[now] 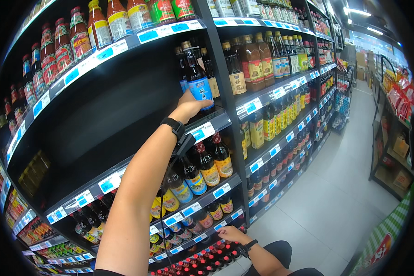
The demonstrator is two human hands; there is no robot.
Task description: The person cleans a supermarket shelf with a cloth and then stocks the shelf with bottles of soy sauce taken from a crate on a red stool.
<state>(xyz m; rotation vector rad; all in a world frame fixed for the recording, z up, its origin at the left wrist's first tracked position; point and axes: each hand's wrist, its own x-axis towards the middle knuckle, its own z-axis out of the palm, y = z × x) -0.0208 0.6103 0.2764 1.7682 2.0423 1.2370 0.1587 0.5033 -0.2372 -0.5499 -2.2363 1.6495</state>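
Note:
My left hand grips a dark glass bottle with a blue label and gold cap, low on its body. The bottle is upright at the right end of a black shelf, close to the divider post. Beside and behind it are another blue-labelled bottle and a dark bottle with a beige label. Further down, my right hand hovers in front of the lower shelves, fingers curled in and nothing visible in them. Both wrists wear black straps, and a thin cable hangs from the left one.
Sauce bottles line the shelf above. Yellow- and blue-labelled bottles fill the one below, over rows of red-capped bottles. A black post divides the shelving. At right runs a tiled aisle beside a display stand.

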